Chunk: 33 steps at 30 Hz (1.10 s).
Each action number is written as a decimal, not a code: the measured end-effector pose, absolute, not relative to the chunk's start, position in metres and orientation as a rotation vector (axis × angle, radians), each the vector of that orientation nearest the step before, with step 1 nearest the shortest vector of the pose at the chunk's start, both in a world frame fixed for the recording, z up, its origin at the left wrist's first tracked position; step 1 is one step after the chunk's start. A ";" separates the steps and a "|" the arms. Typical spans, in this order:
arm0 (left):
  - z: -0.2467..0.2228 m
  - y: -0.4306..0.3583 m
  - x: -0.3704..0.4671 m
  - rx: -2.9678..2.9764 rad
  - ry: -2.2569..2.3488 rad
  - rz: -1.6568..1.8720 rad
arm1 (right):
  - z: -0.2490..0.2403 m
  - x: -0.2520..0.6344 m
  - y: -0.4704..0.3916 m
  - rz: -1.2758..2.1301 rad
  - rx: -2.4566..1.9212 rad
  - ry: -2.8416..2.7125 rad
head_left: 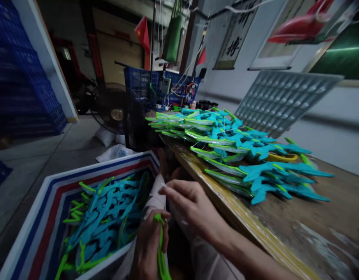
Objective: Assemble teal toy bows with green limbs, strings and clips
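For steadiness, the left hand (pixel 148 243), wrapped around the green strip (pixel 161 251), should hold firm while the right hand (pixel 192 200), just above, pinches its fingertips together, on what I cannot tell.

Big black Chinese letters are painted on a paper scroll (pixel 234 37) that is hung on the wall. The lower letter can be read as 搏. The upper letter is partly covered by a dark bar (pixel 216 14), so it cannot be read for sure. Yellow star marks are shown on a red flag (pixel 142 34). Some blue print is seen on a white sack (pixel 113 153) on the floor, but it is too blurry to be read. No other words or numbers can be read.
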<state>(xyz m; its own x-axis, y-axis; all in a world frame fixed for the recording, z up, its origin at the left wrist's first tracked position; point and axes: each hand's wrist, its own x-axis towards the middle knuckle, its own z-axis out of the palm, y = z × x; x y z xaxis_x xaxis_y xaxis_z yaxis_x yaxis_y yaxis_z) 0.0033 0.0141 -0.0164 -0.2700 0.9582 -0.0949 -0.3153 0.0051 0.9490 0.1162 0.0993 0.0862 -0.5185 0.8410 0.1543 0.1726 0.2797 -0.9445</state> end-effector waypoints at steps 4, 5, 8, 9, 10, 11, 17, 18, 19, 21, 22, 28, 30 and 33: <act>-0.015 0.010 -0.008 0.482 1.124 1.654 | 0.068 0.086 0.080 1.195 -0.813 -1.941; -0.016 0.010 -0.013 0.472 1.040 1.670 | 0.059 0.090 0.074 1.130 -0.828 -1.960; -0.018 0.011 -0.026 0.574 0.774 1.668 | 0.036 0.107 0.057 0.987 -0.826 -2.009; -0.017 0.010 -0.028 0.594 0.693 1.671 | 0.032 0.110 0.053 0.983 -0.808 -2.023; -0.017 0.010 -0.030 0.597 0.611 1.675 | 0.030 0.112 0.049 0.994 -0.788 -2.037; -0.016 0.009 -0.031 0.584 0.525 1.678 | 0.031 0.112 0.044 1.008 -0.775 -2.046; -0.011 0.002 -0.031 0.434 0.259 1.736 | 0.043 0.090 0.022 0.842 -0.698 -2.118; -0.011 0.001 -0.031 0.458 0.219 1.749 | 0.043 0.087 0.019 0.759 -0.681 -2.135; -0.010 0.000 -0.031 0.484 0.183 1.754 | 0.044 0.084 0.016 0.677 -0.669 -2.151; -0.008 -0.003 -0.030 0.511 0.168 1.757 | 0.044 0.082 0.012 0.542 -0.639 -2.178; -0.007 -0.005 -0.030 0.513 0.191 1.751 | 0.043 0.082 0.010 0.493 -0.626 -2.190; 0.001 -0.016 -0.031 0.538 0.265 1.692 | 0.046 0.085 0.002 0.429 -0.629 -2.244; 0.002 -0.017 -0.033 0.550 0.276 1.673 | 0.047 0.085 0.001 0.430 -0.622 -2.251; 0.003 -0.019 -0.033 0.528 0.290 1.650 | 0.049 0.083 -0.002 0.408 -0.613 -2.255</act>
<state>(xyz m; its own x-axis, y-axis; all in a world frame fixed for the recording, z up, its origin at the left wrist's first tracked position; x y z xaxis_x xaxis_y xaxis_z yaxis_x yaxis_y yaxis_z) -0.0332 -0.0187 0.0033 -0.0779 0.9820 0.1719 -0.8645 -0.1524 0.4790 0.0827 -0.0018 0.0492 -0.6036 0.5419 0.5849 0.3024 0.8343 -0.4609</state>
